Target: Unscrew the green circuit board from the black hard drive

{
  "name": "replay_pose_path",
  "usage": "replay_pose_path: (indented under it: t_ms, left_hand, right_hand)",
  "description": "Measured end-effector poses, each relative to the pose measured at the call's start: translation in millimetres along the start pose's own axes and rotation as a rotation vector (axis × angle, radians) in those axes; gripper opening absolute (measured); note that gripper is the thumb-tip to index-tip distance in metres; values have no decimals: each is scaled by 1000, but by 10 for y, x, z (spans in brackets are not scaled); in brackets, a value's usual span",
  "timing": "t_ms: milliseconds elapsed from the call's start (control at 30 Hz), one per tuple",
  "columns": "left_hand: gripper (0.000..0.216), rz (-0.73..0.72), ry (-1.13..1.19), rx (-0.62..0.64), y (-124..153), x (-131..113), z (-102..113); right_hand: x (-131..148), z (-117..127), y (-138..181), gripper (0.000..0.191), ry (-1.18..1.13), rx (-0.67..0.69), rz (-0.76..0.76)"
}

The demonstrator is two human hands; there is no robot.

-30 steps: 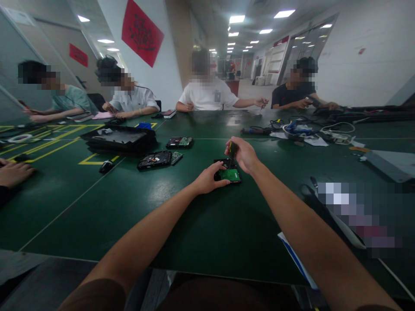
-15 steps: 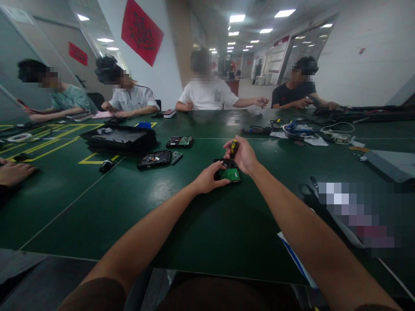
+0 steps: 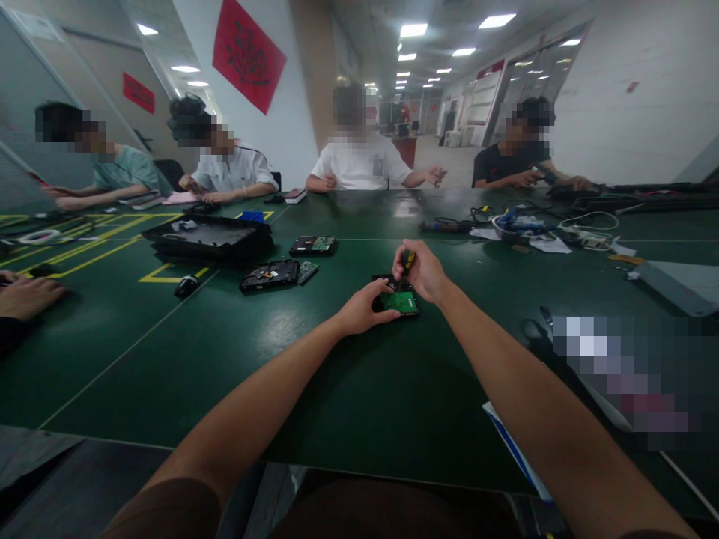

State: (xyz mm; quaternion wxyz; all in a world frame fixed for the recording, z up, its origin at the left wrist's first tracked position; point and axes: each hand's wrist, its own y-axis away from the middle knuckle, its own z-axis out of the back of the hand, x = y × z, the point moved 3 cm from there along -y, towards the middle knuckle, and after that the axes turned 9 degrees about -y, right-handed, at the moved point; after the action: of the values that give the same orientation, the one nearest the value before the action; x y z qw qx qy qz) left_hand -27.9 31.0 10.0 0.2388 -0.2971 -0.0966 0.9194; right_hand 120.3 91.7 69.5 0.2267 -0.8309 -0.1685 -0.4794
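A hard drive [image 3: 401, 302] with a green circuit board facing up lies on the table in front of me. My left hand [image 3: 362, 308] grips its left side, thumb along the near edge and fingers over the far part. In my right hand [image 3: 430, 273] is a screwdriver [image 3: 408, 259] with a black and yellow handle, held nearly upright above the drive. Its shaft points down at the board, but the tip is too small to make out. Left of my hands lie a second hard drive [image 3: 313, 245], an opened drive [image 3: 269, 275] and a small loose circuit board [image 3: 308, 272].
Black trays [image 3: 210, 238] and a computer mouse [image 3: 186, 286] sit on the left. Cables [image 3: 514, 224] and a grey metal case [image 3: 677, 287] are on the right. Several people sit across the table; another person's hand [image 3: 34, 296] rests at the left edge.
The screwdriver handle has turned and tilted slightly in my right hand. My left hand stays on the hard drive. Across the table, a person's outstretched hand has drawn a little to the left.
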Motion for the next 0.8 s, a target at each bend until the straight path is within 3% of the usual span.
replay_pose_path:
  t_ms: [267,567,800]
  left_hand:
    - [56,-4,-11,-5,1,-12,9]
    - [58,3,-15,-3,-4,-6,2]
    - [56,-8,-14,-5,1,-1,9]
  right_hand:
    - [10,20,-8,55,-5,-55,35]
    - [-18,69,-32,36,17,-114,71]
    - [-32,44,-21,48,-35,-98,23]
